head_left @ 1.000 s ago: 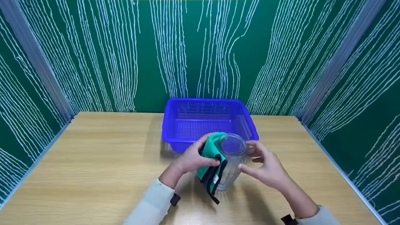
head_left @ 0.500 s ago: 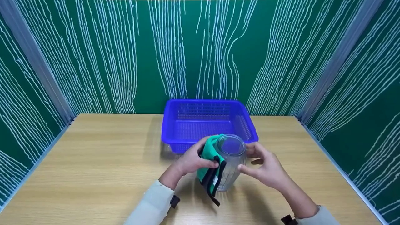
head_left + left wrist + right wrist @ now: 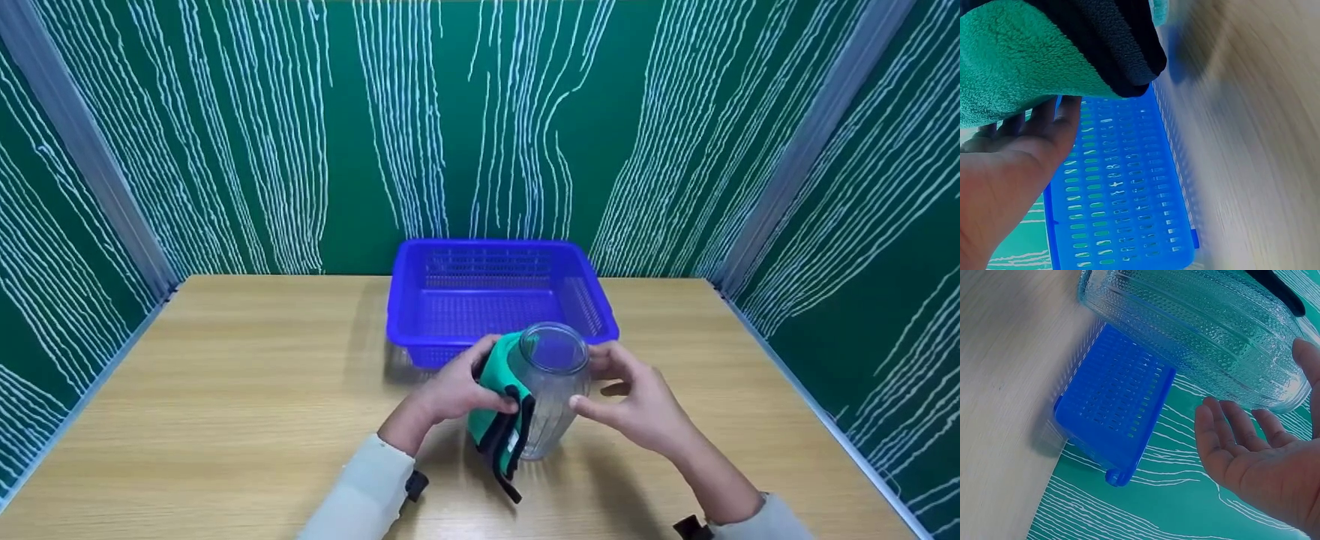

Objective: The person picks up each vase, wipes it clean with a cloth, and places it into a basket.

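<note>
A clear ribbed glass jar (image 3: pixel 555 409) stands upright in the head view, mouth up, in front of the basket. Against its left side my left hand (image 3: pixel 450 386) holds a folded green cloth (image 3: pixel 497 375) with black edging, thumb in front and fingers behind. One black-edged corner hangs down toward the table. On the other side, my right hand (image 3: pixel 641 397) steadies the jar, its thumb at the front and fingertips near the upper wall. The right wrist view shows the fingers right at the textured glass (image 3: pixel 1202 337). In the left wrist view the cloth (image 3: pixel 1022 62) covers part of the left fingers.
A blue plastic basket (image 3: pixel 399 307) with perforated walls stands just behind the jar. The wooden table (image 3: pixel 247 390) ends at green walls with white wavy lines at the back and sides. Grey posts (image 3: pixel 814 150) rise at the corners.
My left hand and the cloth have slid slightly down and left along the jar, baring more glass below the rim. My right hand and the jar have hardly moved.
</note>
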A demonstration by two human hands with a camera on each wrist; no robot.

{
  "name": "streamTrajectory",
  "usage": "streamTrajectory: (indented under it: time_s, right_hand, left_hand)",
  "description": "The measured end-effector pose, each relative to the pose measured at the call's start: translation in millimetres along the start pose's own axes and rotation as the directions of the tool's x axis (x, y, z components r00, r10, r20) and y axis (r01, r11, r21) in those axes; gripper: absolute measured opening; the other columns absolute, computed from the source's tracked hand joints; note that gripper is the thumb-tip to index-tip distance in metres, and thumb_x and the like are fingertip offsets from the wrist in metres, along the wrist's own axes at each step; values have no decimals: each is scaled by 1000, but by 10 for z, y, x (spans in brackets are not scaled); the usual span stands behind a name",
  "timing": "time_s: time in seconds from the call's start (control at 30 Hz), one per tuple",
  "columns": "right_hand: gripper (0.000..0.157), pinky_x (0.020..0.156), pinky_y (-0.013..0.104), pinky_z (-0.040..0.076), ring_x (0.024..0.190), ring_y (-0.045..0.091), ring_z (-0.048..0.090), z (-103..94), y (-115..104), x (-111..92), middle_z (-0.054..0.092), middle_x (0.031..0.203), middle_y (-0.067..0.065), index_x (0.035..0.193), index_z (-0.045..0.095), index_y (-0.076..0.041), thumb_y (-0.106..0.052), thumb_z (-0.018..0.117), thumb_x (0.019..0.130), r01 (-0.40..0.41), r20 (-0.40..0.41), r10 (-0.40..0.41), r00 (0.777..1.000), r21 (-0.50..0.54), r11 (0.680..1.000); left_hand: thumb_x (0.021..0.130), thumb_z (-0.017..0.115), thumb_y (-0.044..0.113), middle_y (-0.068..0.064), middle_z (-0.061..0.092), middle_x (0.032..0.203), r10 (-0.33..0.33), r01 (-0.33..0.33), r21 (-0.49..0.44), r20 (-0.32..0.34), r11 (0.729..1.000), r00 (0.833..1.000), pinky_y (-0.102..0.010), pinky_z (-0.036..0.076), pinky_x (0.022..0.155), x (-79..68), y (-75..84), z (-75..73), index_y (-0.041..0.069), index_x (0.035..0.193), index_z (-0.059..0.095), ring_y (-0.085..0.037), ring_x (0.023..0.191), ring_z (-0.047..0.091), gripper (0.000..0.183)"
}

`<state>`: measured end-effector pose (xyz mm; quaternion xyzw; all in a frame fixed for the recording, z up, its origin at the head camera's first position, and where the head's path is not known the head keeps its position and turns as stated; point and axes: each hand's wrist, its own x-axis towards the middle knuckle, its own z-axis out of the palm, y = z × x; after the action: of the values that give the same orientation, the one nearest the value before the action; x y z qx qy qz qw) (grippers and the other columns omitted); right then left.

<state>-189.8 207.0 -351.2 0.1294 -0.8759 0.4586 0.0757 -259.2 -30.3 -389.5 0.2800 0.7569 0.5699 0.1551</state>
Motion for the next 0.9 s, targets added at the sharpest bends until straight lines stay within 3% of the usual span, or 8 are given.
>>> streamTrajectory:
  time_s: [0.2,0.37,0.53,0.9]
  right_hand:
    - [50,77,43,46,91,23,58,10,33,6,63,100,5,108,51,-10,-16,76,66,-8,3,7,1000,18,1000]
    - [51,76,38,47,90,18,58,18,203,45,62,99,1,108,51,-17,-26,76,65,-21,9,21,1000,12,1000]
    - [51,74,35,48,86,16,59,25,329,76,62,96,-2,106,51,-22,-32,77,63,-15,12,15,1000,26,1000]
    - [51,73,38,49,82,17,58,26,323,72,60,94,-1,104,50,-23,-31,78,62,-19,7,19,1000,41,999]
  left_hand:
    - [56,81,19,10,52,111,-31,31,4,1,1000,1000,-39,37,89,56,-153,25,37,117,40,-14,105,47,76]
    - [50,85,23,10,51,110,-46,47,30,-27,998,999,-38,38,88,138,-337,63,39,112,39,-13,104,46,79]
    - [46,86,30,11,52,107,-44,49,91,-57,995,997,-36,38,86,144,-369,88,40,107,39,-12,101,47,78]
    - [39,87,37,11,50,103,-76,92,222,-80,971,994,-33,39,80,130,-397,116,38,102,39,-13,96,47,79]
